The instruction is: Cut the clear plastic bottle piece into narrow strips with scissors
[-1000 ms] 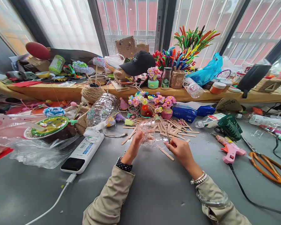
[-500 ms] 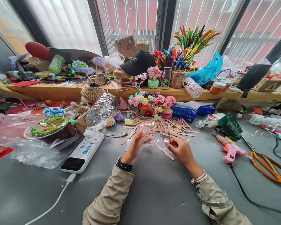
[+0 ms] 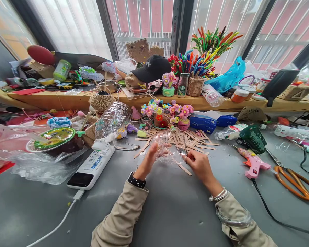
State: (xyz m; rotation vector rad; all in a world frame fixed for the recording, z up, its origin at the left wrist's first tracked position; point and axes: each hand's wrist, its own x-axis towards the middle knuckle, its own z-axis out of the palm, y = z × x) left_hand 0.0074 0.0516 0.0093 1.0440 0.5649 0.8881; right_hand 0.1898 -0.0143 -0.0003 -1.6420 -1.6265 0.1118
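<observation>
My left hand (image 3: 148, 161) grips a clear cut plastic bottle piece (image 3: 167, 145) from its left side, fingers wrapped behind it. On the piece's right edge, my right hand (image 3: 199, 164) pinches a thin dark tool (image 3: 185, 149) with its tip against the plastic; I cannot tell what kind of tool it is. Both hands hover just above the grey table (image 3: 175, 209), in front of a scattered heap of wooden craft sticks (image 3: 187, 139). One loose stick (image 3: 184, 169) lies between my hands.
A white power strip (image 3: 91, 166) and crumpled clear plastic (image 3: 41, 168) lie to the left. A pink glue gun (image 3: 253, 164) with black cord and orange-handled scissors (image 3: 295, 183) lie to the right. A whole clear bottle (image 3: 113, 118), twine ball (image 3: 101, 101) and pipe-cleaner flowers (image 3: 170, 113) crowd the back.
The bottle piece has turned slightly in my hands and my right hand has shifted a little along its edge. Nothing else has moved.
</observation>
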